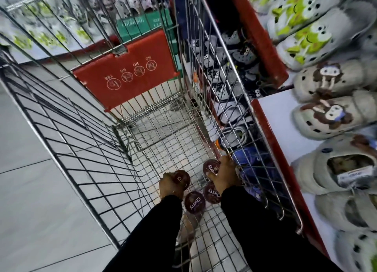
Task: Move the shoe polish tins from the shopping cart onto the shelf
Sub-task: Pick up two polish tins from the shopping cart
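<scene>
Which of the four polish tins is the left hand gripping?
The leftmost tin, farthest from the shelf; the left hand wraps its left edge. The right hand is on the far-right tin.

Floor point(30, 190): pale grey tiles with dark grout lines, evenly lit, no strong shadows. Right side: white display surface point(285, 133) with red edging point(271, 141), carrying rows of grey clogs point(330, 117) with brown character trim; further along, grey clogs with green frog faces point(302, 37). Lower tier beneath holds dark and blue footwear point(251, 159), partly obscured. Green boxes point(142, 23) stand at far end, blurred.
</scene>
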`<action>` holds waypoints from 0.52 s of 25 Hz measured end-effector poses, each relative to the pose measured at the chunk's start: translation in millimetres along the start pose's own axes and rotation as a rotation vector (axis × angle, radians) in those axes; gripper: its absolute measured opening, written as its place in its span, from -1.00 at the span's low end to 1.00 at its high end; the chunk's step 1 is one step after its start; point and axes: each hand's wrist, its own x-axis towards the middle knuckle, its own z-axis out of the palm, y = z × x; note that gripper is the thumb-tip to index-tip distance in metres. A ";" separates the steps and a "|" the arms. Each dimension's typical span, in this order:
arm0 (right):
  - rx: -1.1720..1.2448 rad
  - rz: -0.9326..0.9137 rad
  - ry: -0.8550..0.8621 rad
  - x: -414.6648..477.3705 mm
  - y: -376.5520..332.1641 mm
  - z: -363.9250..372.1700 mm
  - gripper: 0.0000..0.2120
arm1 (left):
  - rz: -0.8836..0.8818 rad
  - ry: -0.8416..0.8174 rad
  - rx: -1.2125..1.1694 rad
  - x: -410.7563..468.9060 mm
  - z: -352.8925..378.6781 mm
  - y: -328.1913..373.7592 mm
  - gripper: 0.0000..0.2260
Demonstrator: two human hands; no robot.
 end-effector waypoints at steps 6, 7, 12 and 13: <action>0.277 0.049 0.088 -34.5 -17.4 -22.1 -0.64 | -0.053 0.024 -0.266 -22.6 -31.8 9.4 -0.61; 0.362 0.077 0.083 -42.6 -19.4 -28.3 -0.62 | -0.057 0.019 -0.348 -28.5 -36.8 11.1 -0.62; 0.896 0.131 -0.008 -117.8 -27.0 -79.0 -0.60 | 0.001 -0.046 -0.667 -92.8 -76.1 27.7 -0.68; 0.954 0.119 -0.001 -135.8 -26.7 -91.1 -0.61 | 0.026 -0.042 -0.702 -110.6 -85.5 31.3 -0.73</action>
